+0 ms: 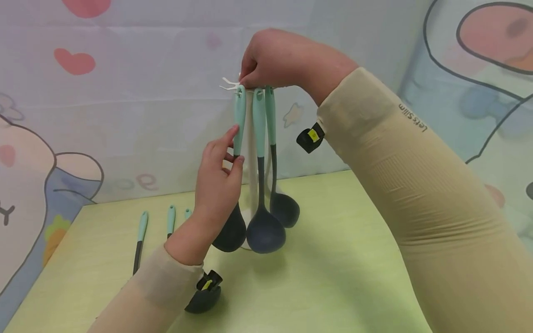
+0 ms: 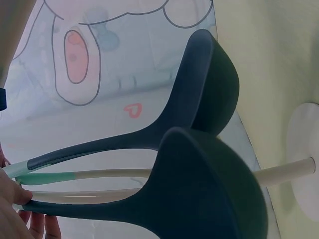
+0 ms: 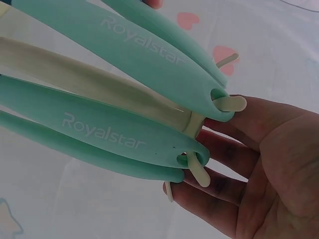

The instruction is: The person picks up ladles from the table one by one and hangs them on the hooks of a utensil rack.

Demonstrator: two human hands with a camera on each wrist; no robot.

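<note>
Cartoon-print backdrop with pink hearts behind a pale green table (image 1: 333,277), and a cream-white utensil stand with a round base and little hook arms on top (image 1: 252,185) sits mid-frame in the head view. Three mint-handled, dark-grey silicone utensils hang from it. The left hand (image 1: 218,185) pinches the leftmost one, a mint-handled dark spoon (image 1: 239,120), thumb and fingers curled round its handle just below centre. The right hand (image 1: 270,58) sits at the top centre, fingers bent down over the stand's head, gripping it. Two or three more mint-handled utensils (image 1: 141,231) lie flat at lower left, well apart from the stand.

Left wrist view: two dark ladle-like bowls (image 2: 199,199) fill the frame, the stand's cream pole (image 2: 279,172) running behind them to its base at the right edge. Fingertips just show at the lower left edge.

Right wrist view: the mint handles, printed "Royalstar" (image 3: 124,134), have their holes threaded on the cream hooks (image 3: 229,103). The right hand's fingers (image 3: 234,164) rest against the hook hub, lightly curled.

My take: keep the top steady so the stand can't tip, and make sure the handle hole sits fully on its hook before easing off. Watch the neighbours too, since they hang close enough to knock and swing.
</note>
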